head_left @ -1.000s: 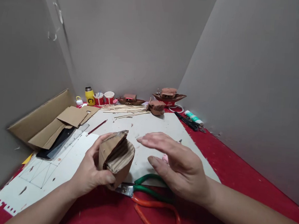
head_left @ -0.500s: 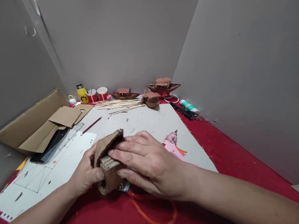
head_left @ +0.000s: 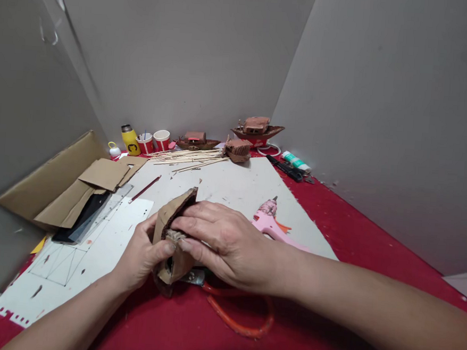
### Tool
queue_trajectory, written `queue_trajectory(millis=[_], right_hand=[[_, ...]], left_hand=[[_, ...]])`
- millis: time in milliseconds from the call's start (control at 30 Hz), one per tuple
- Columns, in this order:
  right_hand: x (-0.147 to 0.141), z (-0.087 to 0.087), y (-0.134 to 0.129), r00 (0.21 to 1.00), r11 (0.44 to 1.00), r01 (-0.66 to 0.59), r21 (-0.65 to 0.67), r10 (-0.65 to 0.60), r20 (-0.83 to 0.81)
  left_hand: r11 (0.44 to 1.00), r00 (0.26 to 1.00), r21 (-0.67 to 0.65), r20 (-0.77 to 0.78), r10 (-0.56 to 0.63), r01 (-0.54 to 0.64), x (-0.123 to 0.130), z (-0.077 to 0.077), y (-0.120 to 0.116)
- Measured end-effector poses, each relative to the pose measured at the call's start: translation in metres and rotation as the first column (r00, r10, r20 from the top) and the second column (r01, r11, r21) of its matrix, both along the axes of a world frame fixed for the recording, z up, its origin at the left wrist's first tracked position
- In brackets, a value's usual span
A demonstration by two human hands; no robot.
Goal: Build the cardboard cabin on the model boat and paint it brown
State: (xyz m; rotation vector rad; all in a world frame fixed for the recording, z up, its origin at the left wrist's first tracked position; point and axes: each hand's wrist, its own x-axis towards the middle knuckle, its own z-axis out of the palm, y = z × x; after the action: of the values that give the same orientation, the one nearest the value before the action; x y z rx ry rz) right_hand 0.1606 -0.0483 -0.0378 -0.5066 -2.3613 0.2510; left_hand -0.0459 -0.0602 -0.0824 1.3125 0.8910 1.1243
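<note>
A small folded cardboard model piece (head_left: 167, 218) is held between both hands above the near part of the table. My left hand (head_left: 145, 251) grips it from the left, thumb on its front face. My right hand (head_left: 224, 241) is closed over its right side, fingertips tucked under the raised flap and thumb pressing at the inner edge; the far fingertips are hidden. Just under the right hand lie scissors with red-orange handles (head_left: 242, 330), their blades partly covered by the cardboard. A pink glue gun (head_left: 268, 217) rests beyond the right wrist.
Cardboard sheets (head_left: 103, 172) and a drawing (head_left: 61, 264) lie on the left, near a dark red pencil (head_left: 144, 189). Thin sticks (head_left: 186, 158), model boats (head_left: 256, 127), paper cups (head_left: 162, 140) and a yellow bottle (head_left: 131, 140) stand along the back. A black cutter (head_left: 284, 169) lies at right.
The cardboard piece has tilted more upright in my hands. My right thumb has moved up from its lower side to the inner edge. The view has shifted slightly.
</note>
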Motion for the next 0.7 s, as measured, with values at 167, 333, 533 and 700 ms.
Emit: queue_trajectory(millis=[167,333,533,700], right_hand=[[-0.002,-0.007,-0.003,0.999,1.0,0.021,-0.01,-0.021,0.034],[-0.005,-0.014,-0.005,1.0,1.0,-0.022,0.01,0.022,-0.015],[-0.009,-0.015,0.002,0.999,0.986,-0.02,-0.168,0.025,0.028],[-0.015,-0.015,0.003,0.997,0.963,-0.029,-0.268,0.048,0.065]], left_hand=[[0.999,1.0,0.048,-0.015,0.021,-0.02,0.004,0.003,0.001],[0.997,0.998,0.055,0.034,0.053,-0.054,0.013,0.008,-0.005],[0.984,0.98,-0.167,0.177,0.094,-0.064,0.017,0.001,-0.006],[0.978,0.976,-0.173,0.162,0.144,-0.116,0.018,0.0,-0.007]])
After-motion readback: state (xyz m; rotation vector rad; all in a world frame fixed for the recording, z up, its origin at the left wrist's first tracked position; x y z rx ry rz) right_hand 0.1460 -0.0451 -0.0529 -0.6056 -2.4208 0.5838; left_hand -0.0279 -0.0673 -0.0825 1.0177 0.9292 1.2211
